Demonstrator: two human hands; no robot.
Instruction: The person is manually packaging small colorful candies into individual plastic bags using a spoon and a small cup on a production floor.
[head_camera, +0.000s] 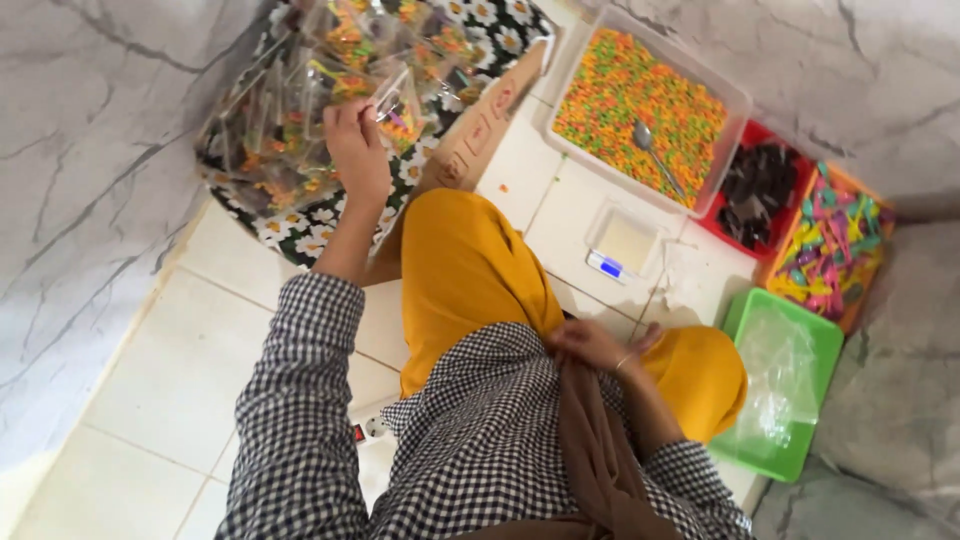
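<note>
I sit on a white tiled floor in yellow trousers and a checked shirt. My left hand (357, 150) reaches far out to the left and pinches a small clear filled packet (396, 108) over a pile of several such packets (300, 100) heaped on a daisy-print cloth (300, 235). My right hand (592, 345) rests against my lap on a brown scarf, fingers curled, holding nothing that I can see.
A clear tub of colourful small pieces (640, 100) with a metal spoon (655, 155) stands ahead. A small digital scale (622, 243) sits before it. Right of it are a red tray of dark items (757, 190), an orange tray of colourful sticks (830, 250) and a green tray of clear bags (785, 385).
</note>
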